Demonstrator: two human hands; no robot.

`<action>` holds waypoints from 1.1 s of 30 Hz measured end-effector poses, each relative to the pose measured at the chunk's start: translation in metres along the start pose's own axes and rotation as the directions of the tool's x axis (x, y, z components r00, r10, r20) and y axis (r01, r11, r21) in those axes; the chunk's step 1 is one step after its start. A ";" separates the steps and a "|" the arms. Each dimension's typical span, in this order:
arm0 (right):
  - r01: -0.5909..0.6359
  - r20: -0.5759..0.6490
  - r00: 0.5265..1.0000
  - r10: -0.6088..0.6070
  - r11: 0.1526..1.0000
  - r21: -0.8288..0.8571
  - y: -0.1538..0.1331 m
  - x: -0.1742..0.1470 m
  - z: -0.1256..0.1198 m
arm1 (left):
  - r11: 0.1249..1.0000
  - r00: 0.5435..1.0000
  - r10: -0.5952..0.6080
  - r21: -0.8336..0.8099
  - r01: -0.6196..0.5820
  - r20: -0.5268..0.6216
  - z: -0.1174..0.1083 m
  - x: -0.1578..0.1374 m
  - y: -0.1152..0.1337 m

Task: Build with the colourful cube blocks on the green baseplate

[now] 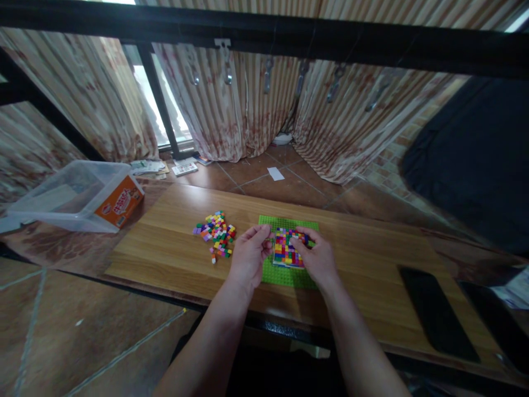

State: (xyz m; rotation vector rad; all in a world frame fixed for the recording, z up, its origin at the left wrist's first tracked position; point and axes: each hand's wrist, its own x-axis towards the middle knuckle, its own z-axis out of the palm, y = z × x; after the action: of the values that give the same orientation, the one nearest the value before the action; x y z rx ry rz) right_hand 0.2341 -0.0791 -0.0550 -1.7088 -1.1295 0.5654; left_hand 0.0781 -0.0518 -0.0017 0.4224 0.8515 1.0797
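Observation:
A green studded baseplate [289, 277] lies on the wooden board, and a block of many-coloured toy bricks [287, 251] is built up on its middle. My left hand [253, 248] hovers over the plate's left edge, thumb and fingertips pinched together; whatever is between them is too small to name. Over the right side of the brick block, my right hand [316, 252] rests with thumb and fingers bent around its upper right part, seemingly touching the bricks. A loose heap of small coloured bricks [217, 231] lies left of the plate.
The wooden board [372, 264] carries a black flat slab [438, 311] at the right, with another dark slab [496, 320] beyond it. At the left stands a clear plastic bin [78, 198] with an orange label. Curtains [248, 110] and a black bar [264, 38] are in front.

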 end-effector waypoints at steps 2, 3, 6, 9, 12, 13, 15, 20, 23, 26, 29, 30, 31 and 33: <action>0.005 0.003 1.000 -0.005 1.000 0.010 -0.001 0.000 0.000 | 1.000 1.000 0.000 0.000 0.000 0.002 0.000 0.000 -0.001; 0.003 0.007 1.000 -0.003 1.000 0.015 0.000 0.001 0.000 | 1.000 1.000 0.000 0.001 0.000 0.005 0.000 0.000 -0.001; -0.021 0.030 0.999 0.020 1.000 0.015 0.002 0.001 0.001 | 1.000 1.000 -0.006 0.015 0.006 0.029 -0.001 0.001 -0.002; 0.008 0.038 0.999 -0.009 0.999 0.033 0.002 0.001 -0.002 | 0.999 0.999 -0.014 0.031 0.013 0.049 -0.001 0.000 -0.003; 0.151 -0.038 0.988 -0.149 0.987 0.046 -0.006 0.000 -0.009 | 0.999 0.998 -0.014 0.044 0.011 0.066 0.000 -0.001 -0.004; 0.207 -0.067 0.977 -0.204 0.977 0.051 -0.011 -0.001 -0.012 | 0.999 0.997 -0.017 0.050 0.013 0.073 0.000 -0.001 -0.005; 0.299 -0.084 0.952 -0.293 0.952 0.068 -0.020 -0.005 -0.016 | 0.998 0.996 -0.029 0.063 0.024 0.087 0.001 -0.002 -0.006; 0.373 0.015 0.926 -0.376 0.922 0.103 -0.036 -0.016 -0.014 | 0.995 0.991 -0.062 0.085 0.052 0.122 0.002 -0.002 -0.008; 0.367 0.019 0.929 -0.370 0.926 0.090 -0.038 -0.019 -0.010 | 0.992 0.987 -0.067 0.113 0.050 0.148 0.004 -0.004 -0.009; 0.362 0.016 0.931 -0.364 0.929 0.083 -0.037 -0.018 -0.009 | 0.984 0.981 -0.060 0.174 0.028 0.185 0.007 -0.006 -0.010; 0.362 0.016 0.931 -0.365 0.927 0.095 -0.038 -0.018 -0.010 | 0.976 0.978 -0.033 0.216 -0.013 0.206 0.008 -0.007 -0.012; 0.360 0.019 0.931 -0.363 0.928 0.099 -0.039 -0.018 -0.010 | 0.974 0.978 -0.023 0.225 -0.025 0.209 0.008 -0.007 -0.013; 0.356 0.021 0.933 -0.359 0.929 0.102 -0.040 -0.018 -0.010 | 0.971 0.978 -0.012 0.234 -0.038 0.208 0.008 -0.007 -0.013; 0.343 0.024 0.937 -0.347 0.933 0.106 -0.041 -0.018 -0.010 | 0.967 0.980 0.010 0.247 -0.060 0.198 0.009 -0.007 -0.015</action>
State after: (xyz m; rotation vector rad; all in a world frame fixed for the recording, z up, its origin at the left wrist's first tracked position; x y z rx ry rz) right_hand 0.2163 -0.0963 -0.0160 -1.3754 -1.3723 0.4298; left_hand 0.0923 -0.0638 -0.0035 0.7479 0.8099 0.9468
